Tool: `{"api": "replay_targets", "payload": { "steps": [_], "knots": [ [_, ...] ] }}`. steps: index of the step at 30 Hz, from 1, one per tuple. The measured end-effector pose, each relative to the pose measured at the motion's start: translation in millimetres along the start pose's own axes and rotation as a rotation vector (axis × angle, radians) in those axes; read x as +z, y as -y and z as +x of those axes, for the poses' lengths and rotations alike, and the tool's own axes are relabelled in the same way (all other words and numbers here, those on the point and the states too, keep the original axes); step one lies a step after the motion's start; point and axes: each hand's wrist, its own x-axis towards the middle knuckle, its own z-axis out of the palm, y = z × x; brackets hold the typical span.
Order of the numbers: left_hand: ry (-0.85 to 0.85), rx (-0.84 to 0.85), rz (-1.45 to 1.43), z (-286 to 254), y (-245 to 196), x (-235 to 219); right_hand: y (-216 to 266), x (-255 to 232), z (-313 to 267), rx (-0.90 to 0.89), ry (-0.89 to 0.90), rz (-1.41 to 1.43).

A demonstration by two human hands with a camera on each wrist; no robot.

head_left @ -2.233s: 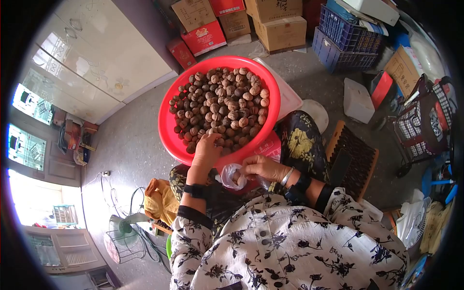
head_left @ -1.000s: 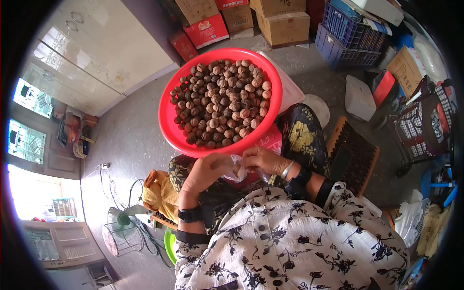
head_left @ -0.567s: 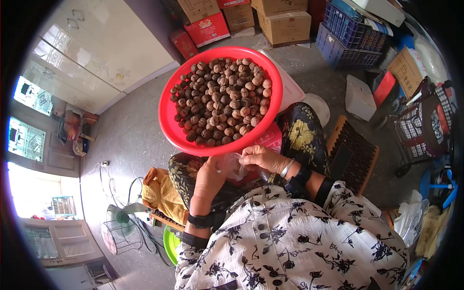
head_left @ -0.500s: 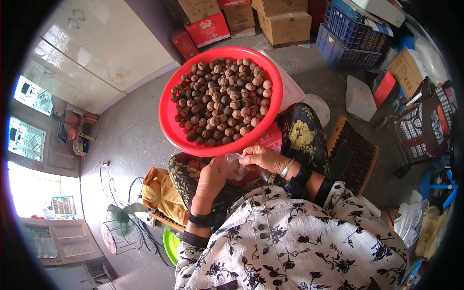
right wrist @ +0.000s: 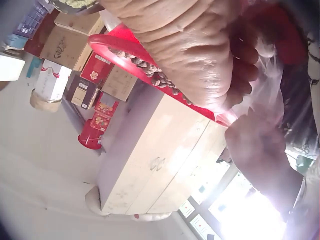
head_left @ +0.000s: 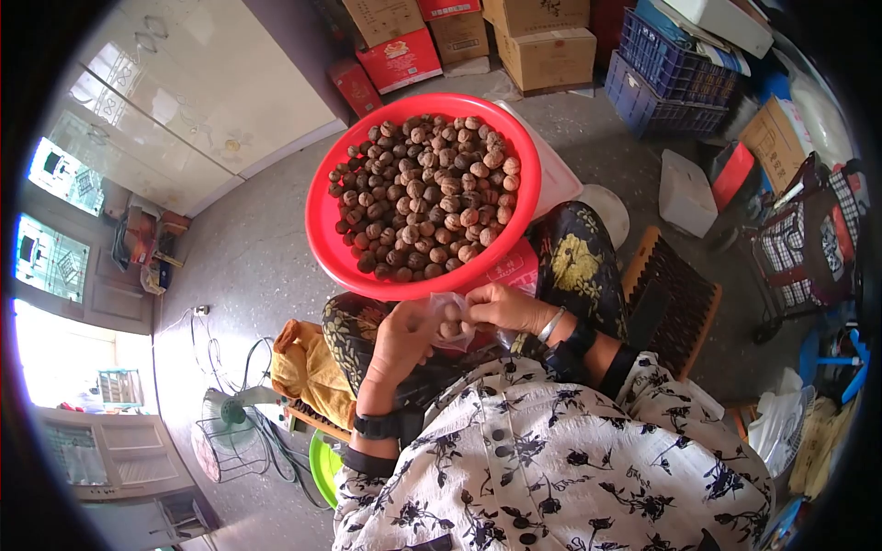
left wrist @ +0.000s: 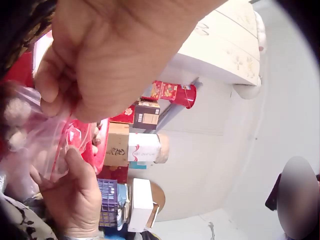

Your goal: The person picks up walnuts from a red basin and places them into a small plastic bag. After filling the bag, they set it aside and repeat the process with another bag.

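Note:
A small clear zip bag with several walnuts inside hangs between the two hands, just below the near rim of a big red basin. The left hand pinches one side of the bag's mouth between thumb and fingers. On the other side, the right hand grips the bag's upper edge. In the left wrist view the bag's top edge is stretched between both hands, with walnuts showing through the plastic. A broad heap of loose walnuts fills much of the basin.
The basin rests over a pink-red box before the person's knees. Cartons and blue crates line the far side. A fan with cables stands at left, beside a yellow cloth. A wheeled cart stands at right.
The left hand has moved from the walnuts in the basin down to the bag, and now holds its mouth. The bag has turned so its walnuts show. The right hand keeps its grip.

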Motion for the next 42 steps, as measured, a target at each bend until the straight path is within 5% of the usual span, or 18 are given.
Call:
{"api": "replay_targets", "payload": {
  "steps": [2,5,19,22,24,26,28,33,38,42],
  "knots": [
    [0.030,0.021,-0.093,-3.2,-1.8,-10.8,6.7,0.0,-5.7,-0.044,0.085,0.312],
    [0.048,0.056,-0.167,-3.1,-2.3,-14.8,11.5,-2.6,-9.7,-0.082,0.089,0.363],
    [0.054,0.040,-0.051,10.1,13.5,-21.2,-0.9,0.6,1.7,-0.057,0.067,0.172],
    [-0.055,0.181,-0.016,19.3,16.3,-28.3,4.9,4.7,-1.8,-0.036,0.068,0.151],
    [-0.348,0.363,0.268,25.3,3.2,-36.5,5.5,6.5,-1.5,-0.026,0.046,0.126],
    [-0.374,0.401,0.336,43.8,6.8,-52.4,3.9,5.7,0.6,-0.022,0.031,0.193],
    [-0.457,0.610,0.699,55.4,-0.9,-61.9,2.7,5.2,1.2,-0.022,0.032,0.215],
    [-0.420,0.494,1.006,85.2,-2.6,-68.2,-1.3,2.8,2.7,-0.030,0.030,0.234],
    [-0.212,0.020,1.099,106.0,-19.8,-66.9,0.3,1.3,1.3,-0.026,0.046,0.237],
    [-0.216,0.013,1.155,115.0,-14.8,-67.1,1.3,3.7,1.1,-0.036,0.031,0.222]
  ]
}}
